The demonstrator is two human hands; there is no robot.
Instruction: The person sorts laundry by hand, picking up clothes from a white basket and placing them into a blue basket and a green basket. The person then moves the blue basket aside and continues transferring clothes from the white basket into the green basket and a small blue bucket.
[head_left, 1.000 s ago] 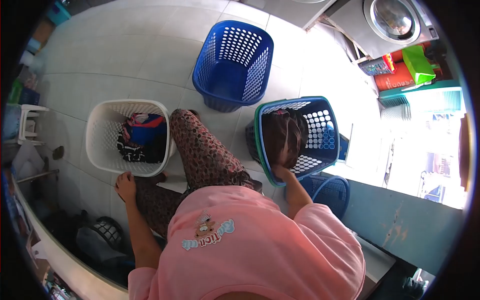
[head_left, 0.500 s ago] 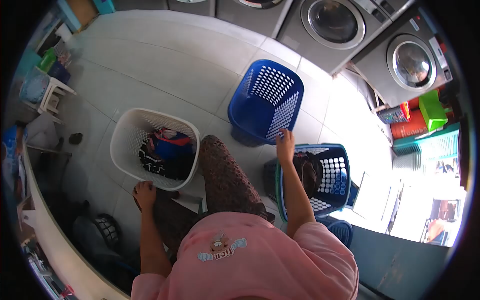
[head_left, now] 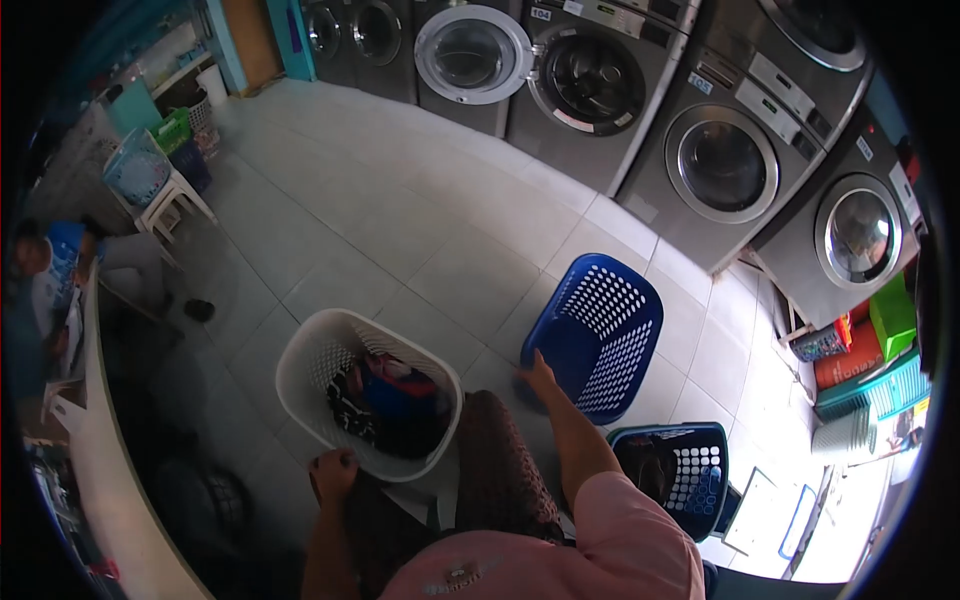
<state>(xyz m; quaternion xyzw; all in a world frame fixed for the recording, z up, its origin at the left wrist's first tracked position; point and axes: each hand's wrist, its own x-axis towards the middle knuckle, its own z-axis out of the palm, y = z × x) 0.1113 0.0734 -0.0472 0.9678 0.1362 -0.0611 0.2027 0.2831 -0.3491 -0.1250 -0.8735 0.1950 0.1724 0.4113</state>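
My right hand (head_left: 540, 380) grips the near left rim of a blue laundry basket (head_left: 628, 372), thumb along the edge. Nothing shows inside this basket, which stands on the floor ahead. My left hand (head_left: 333, 474) is closed with curled fingers by my left knee, beside the near edge of a white laundry basket (head_left: 290, 370). I see nothing in that hand. Inside the white basket lies a pile of clothes (head_left: 395, 395), with dark, blue and red pieces. Near my right arm stands a dark blue basket (head_left: 706, 475) with dark contents.
Front-loading machines (head_left: 720, 165) line the far side; one round door (head_left: 472, 55) hangs open. A white stool (head_left: 175, 200) bears a basket at left, near a seated person (head_left: 130, 265). Along the left runs a pale counter edge (head_left: 125, 470). Stacked baskets (head_left: 845, 435) stand at right.
My view has tilted up, showing more machines. My right hand has moved from the blue basket's near right rim to its left rim. My left hand stays by my knee, fingers more curled.
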